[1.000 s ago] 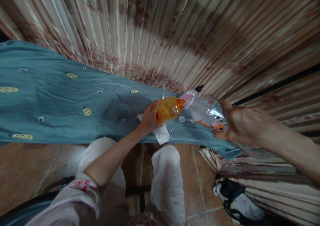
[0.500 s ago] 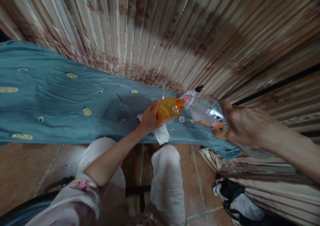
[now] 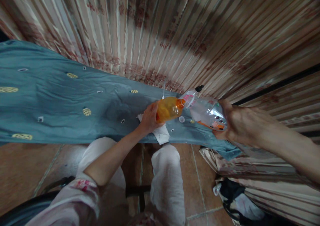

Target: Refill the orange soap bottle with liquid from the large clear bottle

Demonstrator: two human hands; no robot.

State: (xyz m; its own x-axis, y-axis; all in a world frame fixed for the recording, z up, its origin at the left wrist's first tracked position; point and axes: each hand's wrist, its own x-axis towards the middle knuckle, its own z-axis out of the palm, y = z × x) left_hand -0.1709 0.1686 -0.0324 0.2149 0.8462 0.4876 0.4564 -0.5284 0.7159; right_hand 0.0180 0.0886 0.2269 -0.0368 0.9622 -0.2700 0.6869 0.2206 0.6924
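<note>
An orange bottle point(image 3: 169, 109) lies tilted in my left hand point(image 3: 150, 116), its neck pointing right. My right hand point(image 3: 231, 121) is wrapped round the far end of a large clear bottle point(image 3: 206, 111) with an orange band and dark dots. The two bottle mouths meet or nearly meet. Behind them is another clear bottle with a pink label and a black cap point(image 3: 199, 88). A small round white cap point(image 3: 181, 119) lies on the teal cloth below the necks. White tissue point(image 3: 161, 134) shows under my left hand.
A teal patterned cloth point(image 3: 57, 99) covers the long surface. Pleated curtains point(image 3: 150, 36) hang behind it and at the right. A white cable stands by the back edge. A black and white bag point(image 3: 233, 192) is on the lower right.
</note>
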